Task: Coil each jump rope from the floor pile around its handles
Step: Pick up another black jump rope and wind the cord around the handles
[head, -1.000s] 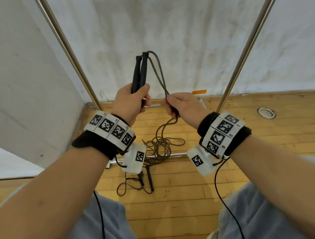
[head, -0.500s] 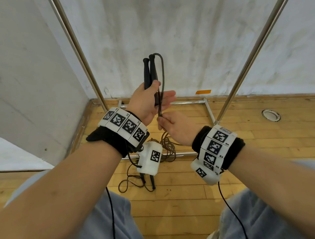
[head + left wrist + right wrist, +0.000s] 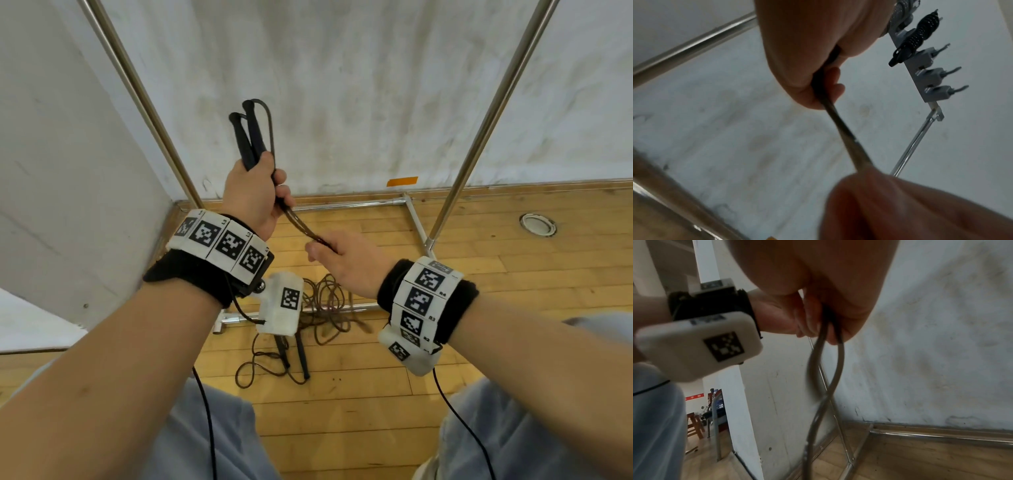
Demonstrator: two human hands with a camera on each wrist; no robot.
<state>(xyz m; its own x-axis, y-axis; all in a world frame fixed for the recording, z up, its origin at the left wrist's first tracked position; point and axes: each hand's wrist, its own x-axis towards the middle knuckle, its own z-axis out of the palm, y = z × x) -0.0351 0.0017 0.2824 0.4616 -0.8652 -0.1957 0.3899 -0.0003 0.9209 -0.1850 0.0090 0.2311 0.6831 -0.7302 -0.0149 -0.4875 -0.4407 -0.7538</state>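
**Rope held taut between two hands**

The left hand [image 3: 251, 195] was raised before the wall, fingers curled round the two black handles [image 3: 247, 137], which pointed upward side by side. From their tops the rope [image 3: 297, 224] looped over, ran down through that fist and stretched to the right hand [image 3: 342, 260], which pinched both strands below it. On the wooden floor [image 3: 513, 274] beneath lay the pile [image 3: 325, 305] of tangled ropes across a metal rack [image 3: 346, 205] base bar.
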